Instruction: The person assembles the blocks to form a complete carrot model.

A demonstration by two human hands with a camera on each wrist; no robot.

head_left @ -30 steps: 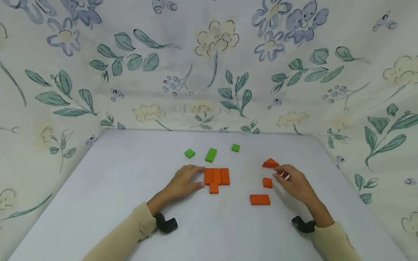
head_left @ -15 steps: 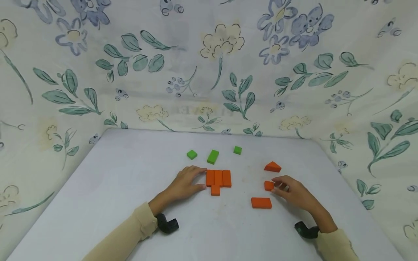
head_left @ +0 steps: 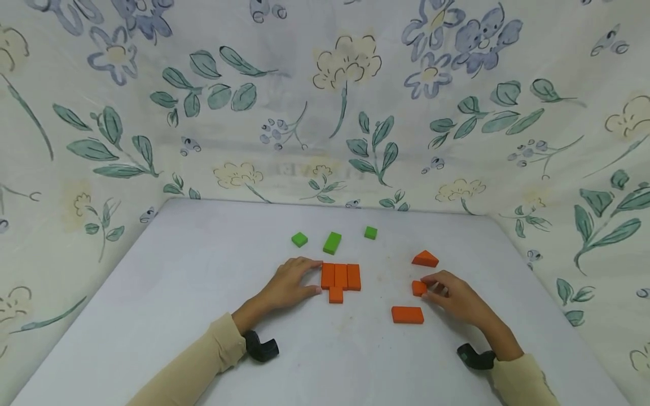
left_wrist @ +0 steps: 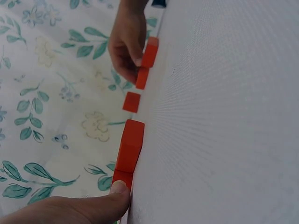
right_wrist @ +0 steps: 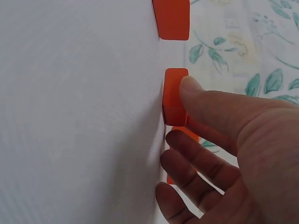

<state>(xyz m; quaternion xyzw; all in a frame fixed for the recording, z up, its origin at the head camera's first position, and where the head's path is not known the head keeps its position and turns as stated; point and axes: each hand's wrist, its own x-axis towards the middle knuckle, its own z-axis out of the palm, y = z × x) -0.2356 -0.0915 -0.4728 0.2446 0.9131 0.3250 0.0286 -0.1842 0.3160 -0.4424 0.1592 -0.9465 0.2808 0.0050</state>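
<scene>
Three orange rectangular blocks [head_left: 341, 276] lie side by side in the head view, with a small orange block [head_left: 336, 295] against their near edge. My left hand [head_left: 286, 286] holds the leftmost rectangle at its left corners; its thumb [left_wrist: 105, 205] shows against the orange in the left wrist view. On the right, my right hand [head_left: 454, 296] pinches a small orange square block [head_left: 418, 288] between thumb and forefinger. In the right wrist view the thumb [right_wrist: 205, 100] lies on that block's face, the other fingers loosely bent.
An orange triangular block [head_left: 425, 259] lies beyond my right hand, and an orange rectangular block [head_left: 407, 315] nearer me. Several green blocks [head_left: 332, 242] are spread farther back on the white table [head_left: 203, 248]. Flowered cloth [head_left: 304, 113] hangs behind and at both sides.
My right hand has moved nearer from beside the triangular block and taken hold of the small square block, which has turned slightly. The left hand stays at the grouped blocks.
</scene>
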